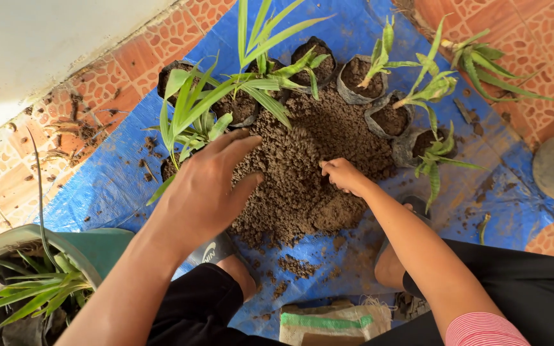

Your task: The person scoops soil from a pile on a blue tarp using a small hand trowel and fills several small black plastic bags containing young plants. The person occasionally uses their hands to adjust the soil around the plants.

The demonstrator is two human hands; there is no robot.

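The left hand (205,186) is open, fingers spread, palm down on the near-left edge of a heap of loose, crumbly brown soil (306,170), beside the long leaves of a green seedling (190,118). The right hand (343,174) is curled with its fingers dug into the right side of the same heap; how much soil it grips I cannot tell. The heap lies on a blue plastic tarp (107,186) spread over a floor of orange patterned tiles (100,86). Around the far rim of the heap stand small black plastic nursery bags, all filled with dark soil: one at the back left (174,75) with soil only, one at the back middle (315,61), one (357,80) holding a pale green shoot, a crumpled one (389,118) just beside it, and another (426,144) with a small leafy seedling. At the near left a green plastic pot (91,250) holds grassy green plants. At the bottom edge, between the person's knees, lies a folded tan woven sack with a green stripe (328,323).
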